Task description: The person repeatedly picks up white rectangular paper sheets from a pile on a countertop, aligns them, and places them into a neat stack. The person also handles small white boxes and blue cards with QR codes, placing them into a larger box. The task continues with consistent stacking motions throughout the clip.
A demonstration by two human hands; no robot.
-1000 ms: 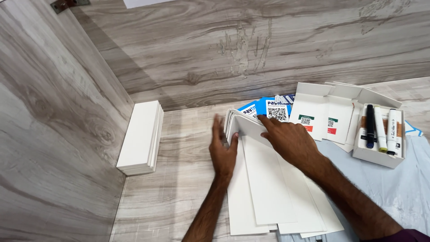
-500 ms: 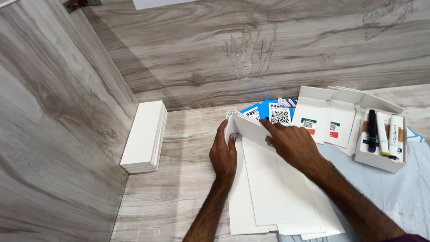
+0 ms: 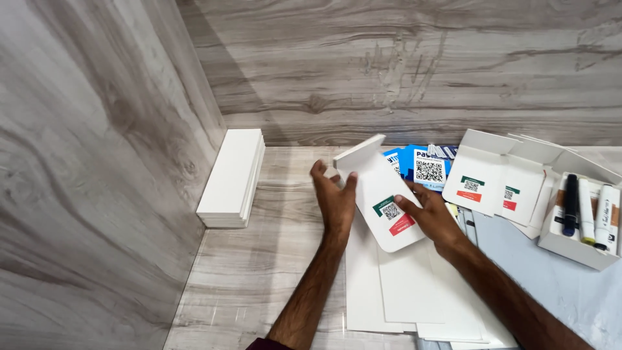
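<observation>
The flat white carton blank (image 3: 382, 201) sits between the two hands, lifted off the surface (image 3: 285, 194) and tilted, its long axis running from the far-left corner near the wall down toward the right hand. The left hand (image 3: 335, 202) stands open, fingers spread, pressed along the blank's left edge. The right hand (image 3: 433, 217) grips its lower right side, thumb lying on the printed face next to the green and red label. Both hands touch it, so neither is the nearer. Under the right forearm and just toward the person lies a loose pile of white sheets (image 3: 402, 291). Well to the left of the left hand, a stack of flat blanks (image 3: 232, 178) lies against the side wall.
</observation>
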